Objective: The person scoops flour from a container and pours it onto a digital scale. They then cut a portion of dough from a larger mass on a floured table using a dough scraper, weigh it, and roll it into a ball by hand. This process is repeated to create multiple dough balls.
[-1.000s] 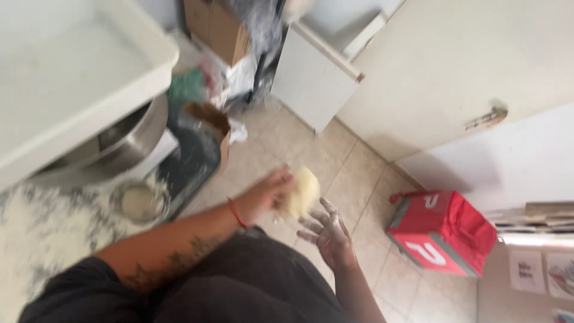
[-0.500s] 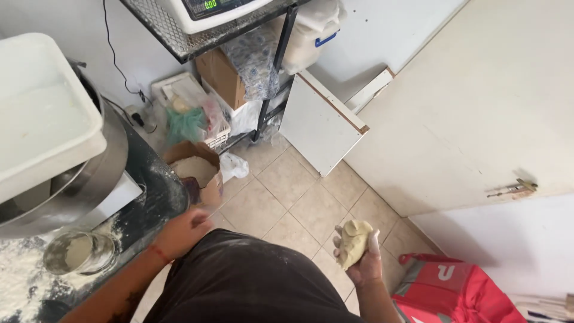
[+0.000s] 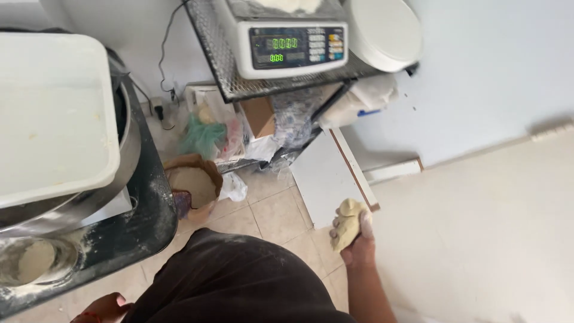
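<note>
Head view, looking down: nearest to us is the dark apron or shirt (image 3: 239, 281) that fills the bottom middle, and at its left edge our left hand (image 3: 101, 310) shows only in part at the bottom border, so we cannot tell whether its fingers are spread or closed. To the right, our right hand (image 3: 357, 233) is closed around a lump of pale dough (image 3: 348, 220), fingers wrapped over its side, held in the air above the tiled floor (image 3: 275, 215). On the left, a dark floury counter (image 3: 128, 233) carries a small round bowl of flour (image 3: 33, 263), and above it a white tub (image 3: 54, 113) sits on a big metal bowl (image 3: 128, 149). Farther out on the floor stands an open brown paper bag of flour (image 3: 191, 185), with a white board (image 3: 326, 179) leaning near the wall. Farthest, a wire shelf (image 3: 221, 54) holds a digital scale (image 3: 293, 45), with a white round lid (image 3: 382, 33) just beside it.
</note>
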